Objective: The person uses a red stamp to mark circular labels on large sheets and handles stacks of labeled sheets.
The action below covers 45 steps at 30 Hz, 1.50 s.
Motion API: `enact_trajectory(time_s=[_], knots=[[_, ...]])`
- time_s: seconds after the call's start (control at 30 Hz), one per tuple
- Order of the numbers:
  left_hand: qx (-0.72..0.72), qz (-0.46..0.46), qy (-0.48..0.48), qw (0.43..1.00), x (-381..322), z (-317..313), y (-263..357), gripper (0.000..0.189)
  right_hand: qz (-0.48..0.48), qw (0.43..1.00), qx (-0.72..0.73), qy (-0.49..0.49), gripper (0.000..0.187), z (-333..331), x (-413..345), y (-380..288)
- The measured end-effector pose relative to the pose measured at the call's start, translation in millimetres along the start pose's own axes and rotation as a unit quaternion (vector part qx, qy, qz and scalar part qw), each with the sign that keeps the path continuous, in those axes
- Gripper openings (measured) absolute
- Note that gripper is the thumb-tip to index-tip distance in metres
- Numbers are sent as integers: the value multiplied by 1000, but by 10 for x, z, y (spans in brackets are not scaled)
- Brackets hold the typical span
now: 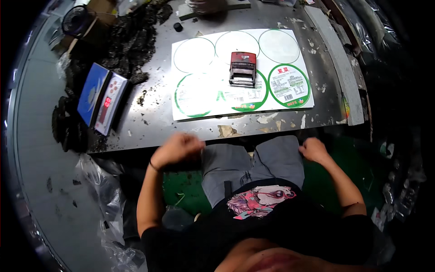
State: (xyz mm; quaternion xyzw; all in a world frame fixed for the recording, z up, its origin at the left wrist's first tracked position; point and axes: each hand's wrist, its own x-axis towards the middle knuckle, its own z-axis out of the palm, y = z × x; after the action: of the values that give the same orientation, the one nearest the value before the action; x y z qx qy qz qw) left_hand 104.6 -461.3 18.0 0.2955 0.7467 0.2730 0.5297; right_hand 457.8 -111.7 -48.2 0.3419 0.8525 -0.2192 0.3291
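A self-inking stamp [242,69] with a red top stands on a white sheet of round labels [207,69], near the sheet's middle. The labels have green rims; two at lower right show print, and glare washes out part of the lower left. My left hand [178,148], blurred and loosely curled, hovers by the front edge of the metal table [149,125], apart from the sheet. Beside my right thigh is my right hand [312,149], its fingers curled; whether anything sits inside either hand is hidden.
A digital scale [110,102] with a blue plate stands at left, beside heaped dark dried seaweed [125,44]. Behind are a small fan [75,20] and a black cap [177,27]. A grey strip [336,61] runs along the right. Clear plastic bags [105,190] hang at lower left.
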Motion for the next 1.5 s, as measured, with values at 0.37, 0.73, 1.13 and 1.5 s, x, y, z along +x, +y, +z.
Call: enact_trajectory(time_s=[0.37, 0.73, 1.13, 1.5], knots=[[146, 81, 640, 750, 3338, -2395, 785, 68, -101, 916, 55, 384, 68, -1759, 1243, -2172], [201, 143, 603, 759, 3600, -2727, 583, 65, -156, 824, 479, 258, 68, -1946, 1742, -1168], [177, -26, 519, 836, 1518, -729, -9, 87, -270, 739, 23, 616, 46, -1876, 1236, -1422], [156, -15, 558, 815, 1540, -609, -64, 83, -262, 709, 10, 655, 51, -1740, 1220, -1457]])
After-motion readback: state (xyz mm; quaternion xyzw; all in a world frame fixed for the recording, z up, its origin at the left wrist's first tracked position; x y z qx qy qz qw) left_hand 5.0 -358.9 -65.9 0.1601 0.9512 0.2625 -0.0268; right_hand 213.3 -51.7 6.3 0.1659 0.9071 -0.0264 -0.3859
